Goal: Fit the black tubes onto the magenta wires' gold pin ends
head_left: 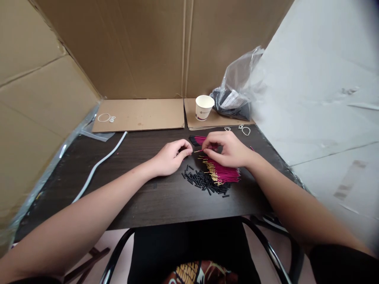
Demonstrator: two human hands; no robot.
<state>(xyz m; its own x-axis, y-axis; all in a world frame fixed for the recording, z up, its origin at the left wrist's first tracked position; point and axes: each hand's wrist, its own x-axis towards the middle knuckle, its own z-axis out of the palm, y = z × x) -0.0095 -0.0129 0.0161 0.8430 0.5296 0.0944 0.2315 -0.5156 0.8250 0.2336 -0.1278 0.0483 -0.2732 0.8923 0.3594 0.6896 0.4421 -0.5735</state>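
My right hand (226,149) pinches a thin magenta wire (197,151) whose gold tip points left. Facing that tip, my left hand (173,157) has thumb and forefinger pressed together; whatever is between them is too small or hidden to make out. Below my right hand lies a pile of magenta wires (226,171), their gold ends mostly toward the left. Many short black tubes (203,179) are scattered in front of and beside this pile. Behind my right hand, partly covered by it, is a smaller bundle of magenta wires with black ends (194,140).
A paper cup (204,107) and a clear plastic bag of black pieces (233,100) stand on cardboard at the back. White rubber bands (103,117) lie on the left cardboard, others (246,130) at right. A grey cable (100,161) crosses the table's left; cardboard walls (133,47) rise behind.
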